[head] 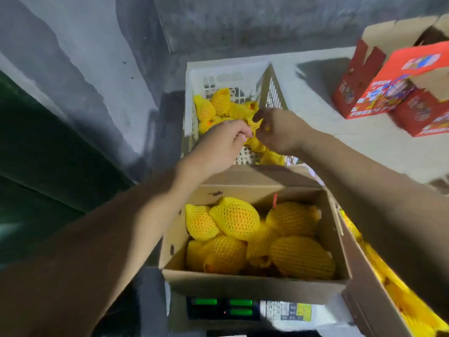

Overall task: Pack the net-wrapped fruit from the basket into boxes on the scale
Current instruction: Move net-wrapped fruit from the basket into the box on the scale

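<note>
A white plastic basket [226, 74] stands ahead of me with several yellow net-wrapped fruits [220, 103] in it. Both hands reach over it. My left hand [218, 144] and my right hand [279, 130] each pinch the yellow net of one fruit [256, 137] between them. Nearer to me an open cardboard box [255, 285] sits on a scale [245, 310] with green lit digits. Several net-wrapped fruits [235, 217] fill the box.
Red printed cartons [388, 93] stand open at the back right on a pale surface. A second box with yellow fruit [393, 283] lies at the right edge. A grey concrete wall [97, 57] runs along the left.
</note>
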`<control>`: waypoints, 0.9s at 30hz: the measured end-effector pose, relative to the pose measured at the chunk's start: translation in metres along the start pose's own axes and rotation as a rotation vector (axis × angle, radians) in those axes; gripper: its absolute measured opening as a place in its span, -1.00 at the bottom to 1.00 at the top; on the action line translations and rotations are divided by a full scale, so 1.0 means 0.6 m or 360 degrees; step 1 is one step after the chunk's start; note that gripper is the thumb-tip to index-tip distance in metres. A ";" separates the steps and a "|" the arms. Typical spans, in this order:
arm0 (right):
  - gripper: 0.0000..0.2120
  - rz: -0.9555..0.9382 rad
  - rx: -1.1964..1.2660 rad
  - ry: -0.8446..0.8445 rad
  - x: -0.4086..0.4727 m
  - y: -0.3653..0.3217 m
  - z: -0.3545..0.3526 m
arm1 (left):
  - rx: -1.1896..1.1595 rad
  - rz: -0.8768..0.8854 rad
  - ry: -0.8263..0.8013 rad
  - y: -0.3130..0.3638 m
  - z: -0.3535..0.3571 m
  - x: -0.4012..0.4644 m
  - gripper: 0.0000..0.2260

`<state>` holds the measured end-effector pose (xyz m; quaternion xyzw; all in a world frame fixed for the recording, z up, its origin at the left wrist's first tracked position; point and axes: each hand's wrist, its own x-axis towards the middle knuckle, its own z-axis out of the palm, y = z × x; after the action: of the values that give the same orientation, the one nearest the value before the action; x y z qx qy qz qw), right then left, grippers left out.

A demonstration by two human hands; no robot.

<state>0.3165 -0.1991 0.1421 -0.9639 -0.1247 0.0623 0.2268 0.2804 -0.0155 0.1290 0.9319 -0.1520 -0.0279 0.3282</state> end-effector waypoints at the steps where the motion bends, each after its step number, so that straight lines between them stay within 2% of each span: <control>1: -0.56 0.0015 -0.0075 -0.0145 0.037 0.017 0.014 | 0.0085 -0.0084 -0.0086 -0.013 0.013 0.031 -0.77; 5: -0.38 0.0126 -0.0453 -0.0480 0.147 0.089 0.070 | 0.0587 -0.0416 -0.0573 -0.057 0.067 0.126 -0.68; 8: -0.20 0.0208 -0.0488 -0.0574 0.202 0.131 0.107 | 0.0696 -0.0519 -0.0735 -0.093 0.091 0.178 -0.59; 11: -0.07 0.0139 -0.0390 -0.0591 0.241 0.164 0.147 | 0.0700 -0.0572 -0.0855 -0.132 0.109 0.200 -0.48; 13: -0.10 0.0081 -0.0377 -0.0529 0.258 0.178 0.177 | 0.0635 -0.0837 -0.1044 -0.157 0.127 0.195 -0.46; 15: -0.13 0.0089 -0.0506 -0.0349 0.269 0.184 0.199 | 0.0668 -0.1022 -0.1299 -0.173 0.146 0.189 -0.50; 16: -0.15 0.0084 -0.0570 -0.0263 0.273 0.185 0.206 | 0.0714 -0.1072 -0.1338 -0.178 0.151 0.189 -0.44; 18: -0.21 0.0088 -0.0586 -0.0168 0.280 0.187 0.216 | 0.0679 -0.1145 -0.1258 -0.189 0.154 0.185 -0.18; 20: -0.21 0.0148 -0.0435 -0.0213 0.290 0.187 0.219 | 0.0516 -0.1284 -0.1166 -0.205 0.153 0.179 -0.01; 24: -0.23 0.0099 -0.0290 -0.0334 0.306 0.181 0.222 | 0.0445 -0.1390 -0.1259 -0.218 0.162 0.164 0.06; 27: -0.12 0.0112 -0.0078 -0.0337 0.302 0.174 0.216 | 0.0461 -0.1283 -0.1120 -0.215 0.159 0.172 0.00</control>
<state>0.4897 -0.1863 -0.0318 -0.9610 -0.1154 0.1687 0.1863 0.3984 -0.0088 -0.0206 0.8864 0.1141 -0.4397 0.0893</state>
